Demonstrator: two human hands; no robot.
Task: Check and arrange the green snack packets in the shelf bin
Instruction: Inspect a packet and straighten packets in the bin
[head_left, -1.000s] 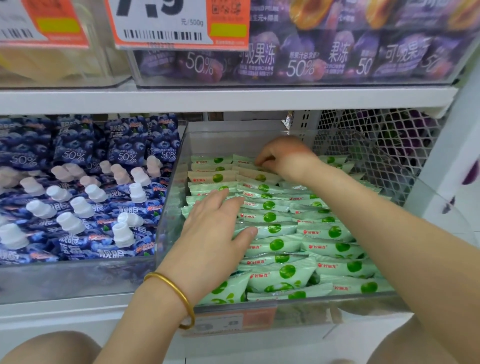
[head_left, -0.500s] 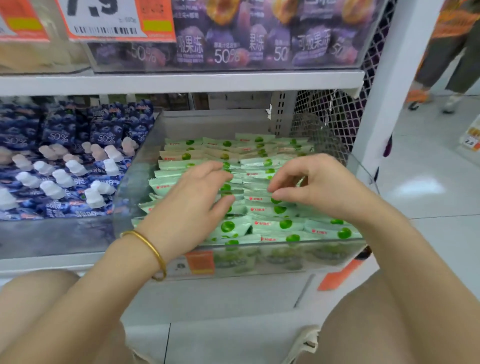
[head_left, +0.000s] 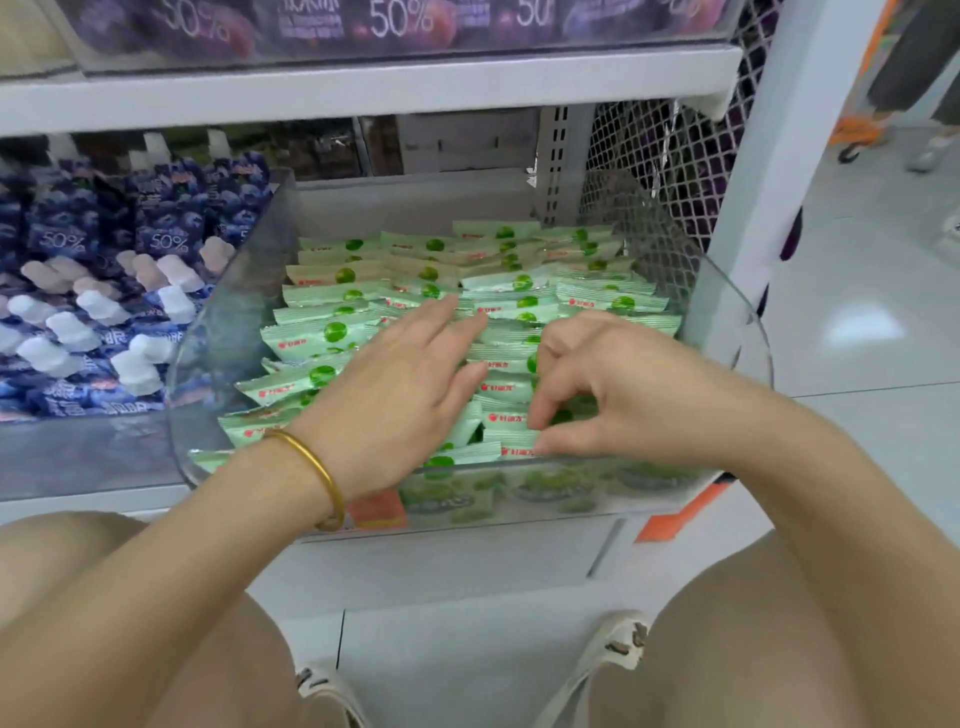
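A clear plastic shelf bin (head_left: 727, 322) holds several rows of pale green snack packets (head_left: 509, 283) with green dots. My left hand (head_left: 400, 384), with a gold bangle on its wrist, lies flat on the packets in the middle of the bin, fingers straight and pointing toward the back. My right hand (head_left: 618, 389) is over the front right rows, its fingers curled down and its thumb and fingertips pinching the edge of a green packet (head_left: 511, 441) near the bin's front wall.
A neighbouring bin on the left holds blue spouted pouches (head_left: 93, 312) with white caps. A shelf above carries purple jelly packs (head_left: 395, 21). White mesh (head_left: 675, 156) closes the shelf's right end, beside a white post (head_left: 769, 171). My knees are below the bin.
My right hand has drawn back from the rear of the bin to the front right rows. The left hand stays flat on the packets. The view has pulled back and tilted down.
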